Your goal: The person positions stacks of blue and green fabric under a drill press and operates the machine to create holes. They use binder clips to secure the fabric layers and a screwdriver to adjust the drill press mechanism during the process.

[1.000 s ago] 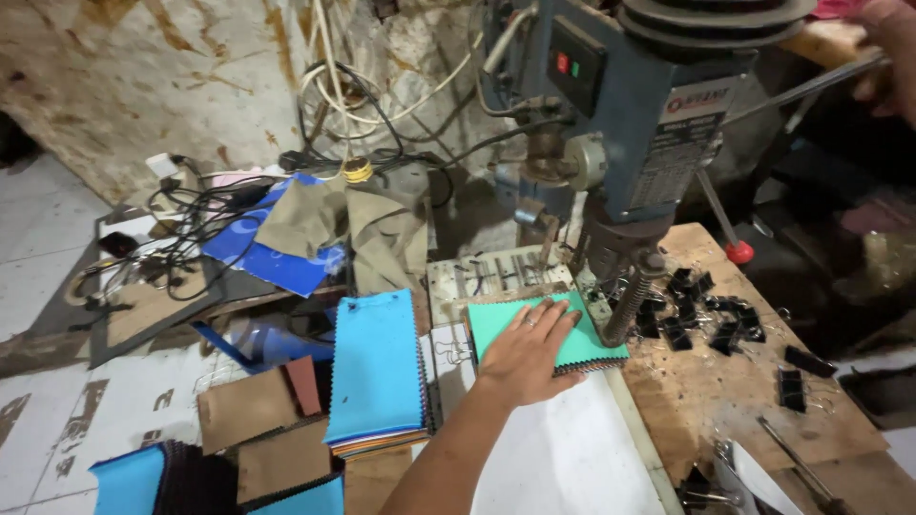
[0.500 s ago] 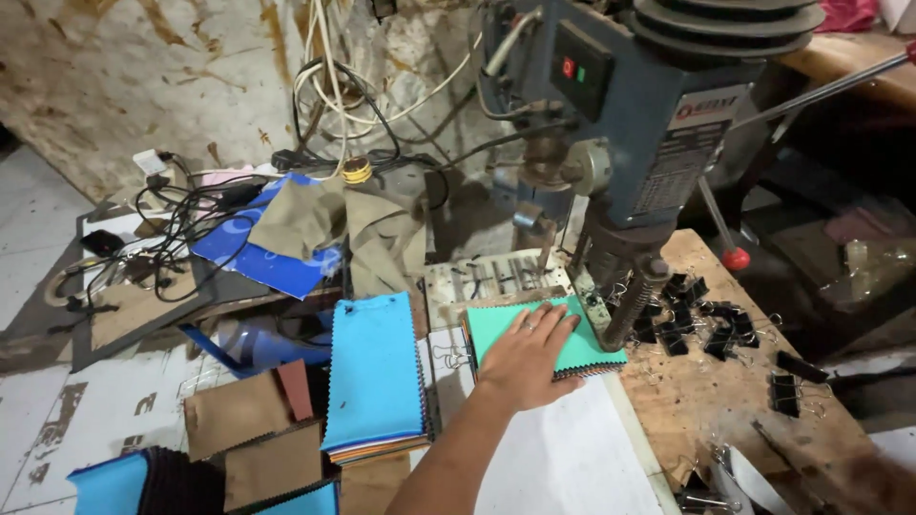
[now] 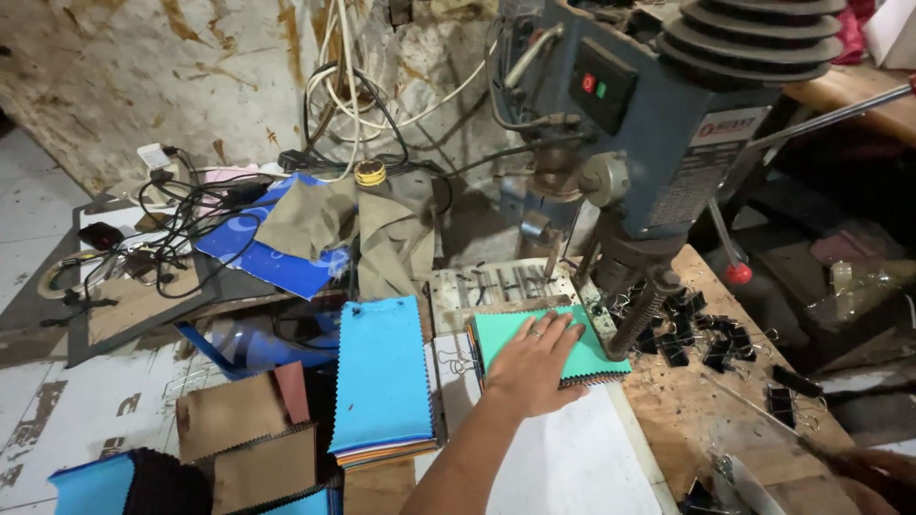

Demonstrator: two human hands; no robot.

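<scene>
My left hand (image 3: 532, 362) lies flat, fingers spread, on top of a teal stack of fabric swatches (image 3: 596, 360) with zigzag-cut edges. The stack sits on the slotted metal table (image 3: 496, 284) of a blue-grey drill press (image 3: 687, 124), close against its column and coiled spring (image 3: 637, 313). A ring shows on one finger. A blurred, skin-toned shape at the bottom right corner (image 3: 873, 475) looks like my right hand; its fingers cannot be made out.
A light-blue swatch stack (image 3: 384, 377) lies left of the teal one, with brown swatches (image 3: 248, 439) further left. Black binder clips (image 3: 711, 345) litter the wooden bench (image 3: 706, 429). A white sheet (image 3: 563, 463) lies under my forearm. Tangled cables (image 3: 181, 229) and cloth fill the back left.
My right hand has left the drill press lever at the top right; a blurred shape now shows at the bottom right. My left hand stays on the teal stack.
</scene>
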